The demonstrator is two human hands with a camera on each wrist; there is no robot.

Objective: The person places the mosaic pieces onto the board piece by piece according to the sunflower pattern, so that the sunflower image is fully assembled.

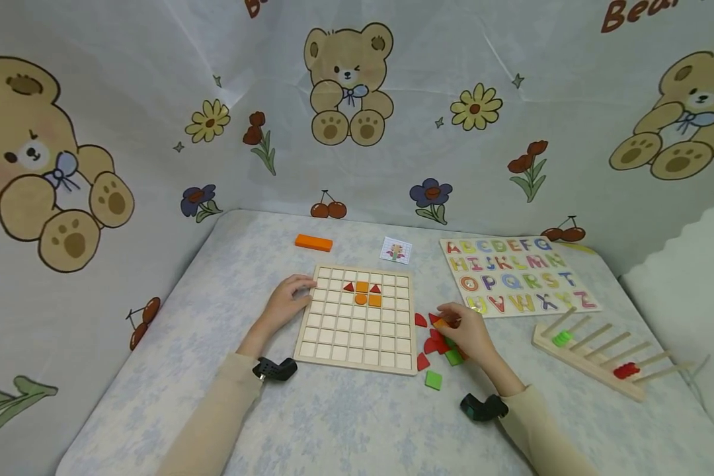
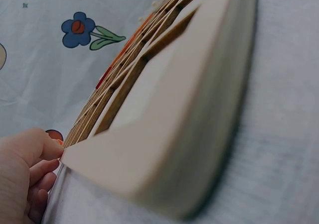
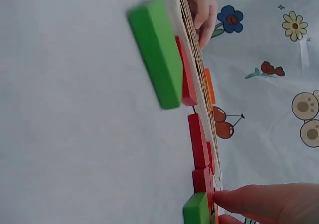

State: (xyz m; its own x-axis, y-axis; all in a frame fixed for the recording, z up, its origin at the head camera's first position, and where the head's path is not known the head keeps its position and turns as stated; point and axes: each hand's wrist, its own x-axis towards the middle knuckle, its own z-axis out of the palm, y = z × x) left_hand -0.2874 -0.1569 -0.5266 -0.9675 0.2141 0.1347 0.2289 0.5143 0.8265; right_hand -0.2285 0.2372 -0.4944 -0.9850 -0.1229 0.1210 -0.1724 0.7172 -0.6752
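Note:
A wooden grid board (image 1: 339, 330) lies on the table. In its upper cells sit an orange square (image 1: 362, 287), an orange circle (image 1: 361, 299), another orange square and two red triangles (image 1: 375, 289). My left hand (image 1: 284, 303) holds the board's left edge; in the left wrist view its fingers (image 2: 42, 147) are at the frame's corner. Right of the board, my right hand (image 1: 467, 330) pinches an orange piece (image 1: 440, 324) over a loose pile of red and green pieces. A green square (image 1: 434, 380) lies apart, nearer me; it also shows in the right wrist view (image 3: 157, 55).
An orange bar (image 1: 313, 242) and a small picture card (image 1: 396, 250) lie behind the board. An alphabet puzzle board (image 1: 465, 264) is at the back right. Nearer on the right stands a wooden peg rack (image 1: 595, 367) with green and red pieces on its pegs.

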